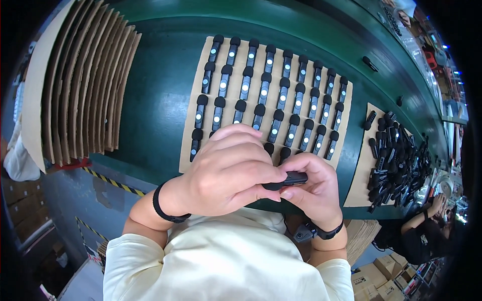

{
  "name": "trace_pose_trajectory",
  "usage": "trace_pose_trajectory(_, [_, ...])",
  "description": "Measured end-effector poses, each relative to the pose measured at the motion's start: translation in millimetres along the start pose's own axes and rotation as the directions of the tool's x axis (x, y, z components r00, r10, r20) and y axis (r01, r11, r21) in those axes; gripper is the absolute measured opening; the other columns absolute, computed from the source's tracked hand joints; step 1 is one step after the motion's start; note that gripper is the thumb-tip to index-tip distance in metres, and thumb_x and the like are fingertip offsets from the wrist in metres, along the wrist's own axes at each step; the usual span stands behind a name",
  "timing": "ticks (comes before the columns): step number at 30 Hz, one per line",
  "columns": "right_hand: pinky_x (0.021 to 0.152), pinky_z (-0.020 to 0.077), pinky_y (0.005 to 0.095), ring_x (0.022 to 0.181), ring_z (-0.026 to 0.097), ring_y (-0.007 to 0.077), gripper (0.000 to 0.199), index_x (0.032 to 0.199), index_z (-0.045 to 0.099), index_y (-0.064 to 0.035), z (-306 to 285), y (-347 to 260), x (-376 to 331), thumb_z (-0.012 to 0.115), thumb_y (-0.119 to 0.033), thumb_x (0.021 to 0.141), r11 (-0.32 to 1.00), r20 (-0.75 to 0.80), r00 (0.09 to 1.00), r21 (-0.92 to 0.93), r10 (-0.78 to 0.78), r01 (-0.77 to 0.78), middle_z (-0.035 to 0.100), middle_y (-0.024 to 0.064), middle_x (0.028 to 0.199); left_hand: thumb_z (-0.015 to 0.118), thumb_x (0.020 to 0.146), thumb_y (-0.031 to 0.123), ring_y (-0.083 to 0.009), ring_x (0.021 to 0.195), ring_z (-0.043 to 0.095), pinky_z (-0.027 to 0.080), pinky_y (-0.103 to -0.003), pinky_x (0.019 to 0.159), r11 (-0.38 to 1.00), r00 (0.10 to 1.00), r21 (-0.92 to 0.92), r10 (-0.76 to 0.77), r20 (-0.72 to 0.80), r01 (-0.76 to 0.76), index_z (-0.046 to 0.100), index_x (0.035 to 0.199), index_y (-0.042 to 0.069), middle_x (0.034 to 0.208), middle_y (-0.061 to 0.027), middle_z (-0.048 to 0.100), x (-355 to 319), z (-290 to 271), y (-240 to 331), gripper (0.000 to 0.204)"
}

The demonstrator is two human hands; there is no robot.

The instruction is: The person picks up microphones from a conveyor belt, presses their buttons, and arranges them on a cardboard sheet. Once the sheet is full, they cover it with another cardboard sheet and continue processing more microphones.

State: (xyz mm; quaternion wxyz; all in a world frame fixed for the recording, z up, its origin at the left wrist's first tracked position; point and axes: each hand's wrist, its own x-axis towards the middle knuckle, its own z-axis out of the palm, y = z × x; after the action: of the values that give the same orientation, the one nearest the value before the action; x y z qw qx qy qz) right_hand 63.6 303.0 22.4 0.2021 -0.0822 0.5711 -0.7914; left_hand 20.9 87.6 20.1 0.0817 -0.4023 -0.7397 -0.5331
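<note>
Between my two hands, over the table's front edge, is a small black clip-on microphone [295, 178] with a foam tip. My left hand [228, 170] pinches it at the foam end, and my right hand [317, 189] grips the body with thumb and fingers. Just beyond, a flat cardboard sheet [188, 150] bears rows of similar microphones [264, 86], foam ends pointing away from me, each with a pale round spot. My hands cover part of the nearest row.
Upright cardboard sheets [90, 85] stand close together at the left of the green table [160, 65]. To the right, a heap of black microphones [391, 160] lies on another cardboard sheet [357, 188]. Single microphones [370, 63] lie farther back. A co-worker's arm [422, 215] shows at the far right.
</note>
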Motion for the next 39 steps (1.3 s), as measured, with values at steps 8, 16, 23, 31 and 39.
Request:
trace_pose_trajectory(8, [0.081,0.0487,0.0237,0.092,0.061,0.0086,0.025,0.105,0.061,0.0000,-7,7,-1,0.074,0.002,0.084,0.998,0.040,0.998,0.050,0.045,-0.047,0.066,0.0057,0.102,0.086,0.067,0.026,-0.0205,0.071,0.059,0.048,-0.043,0.088,1.000,1.000,-0.016,0.021,0.007,-0.021,0.072,0.095,0.009,0.078,-0.0025,0.062,-1,2,0,0.036])
trace_pose_trajectory(16, [0.080,0.0492,0.0242,0.091,0.062,0.0091,0.022,0.104,0.063,0.0014,-6,11,-3,0.073,0.003,0.085,0.997,0.020,1.000,0.077,-0.012,0.011,0.067,0.0062,0.099,0.086,0.067,0.023,-0.0196,0.070,0.059,0.048,-0.042,0.087,0.998,1.000,-0.050,0.027,-0.015,-0.028,0.071,0.095,0.009,0.079,-0.0022,0.063,-1,6,1,0.034])
trace_pose_trajectory(23, [0.075,0.0506,0.0249,0.085,0.064,0.0118,0.030,0.107,0.064,0.0040,1,-8,-3,0.077,-0.012,0.084,0.992,-0.004,0.996,0.092,0.093,-0.092,0.068,0.0104,0.097,0.086,0.069,0.023,-0.0187,0.071,0.060,0.047,-0.041,0.088,0.992,1.000,-0.125,0.005,0.008,-0.004,0.070,0.094,0.010,0.080,-0.0014,0.064,1,0,1,0.032])
trace_pose_trajectory(31, [0.073,0.0519,0.0236,0.085,0.066,0.0129,0.034,0.107,0.063,0.0075,-5,-11,-5,0.076,-0.017,0.087,0.974,0.006,0.996,-0.209,0.094,-0.090,0.068,0.0115,0.096,0.085,0.070,0.024,-0.0181,0.070,0.060,0.047,-0.042,0.088,0.994,1.000,-0.108,-0.007,0.011,0.008,0.070,0.095,0.010,0.080,-0.0012,0.065,-1,1,0,0.032])
trace_pose_trajectory(39, [0.063,0.0485,0.0241,0.075,0.063,0.0142,0.027,0.105,0.066,0.0011,6,7,-5,0.077,0.001,0.080,0.938,-0.158,0.952,-0.272,-0.263,0.214,0.068,0.0088,0.087,0.083,0.074,0.016,-0.0216,0.077,0.063,0.047,-0.044,0.091,0.999,1.000,-0.041,-0.014,0.019,0.015,0.068,0.098,0.009,0.089,-0.0042,0.066,-2,3,-1,0.029])
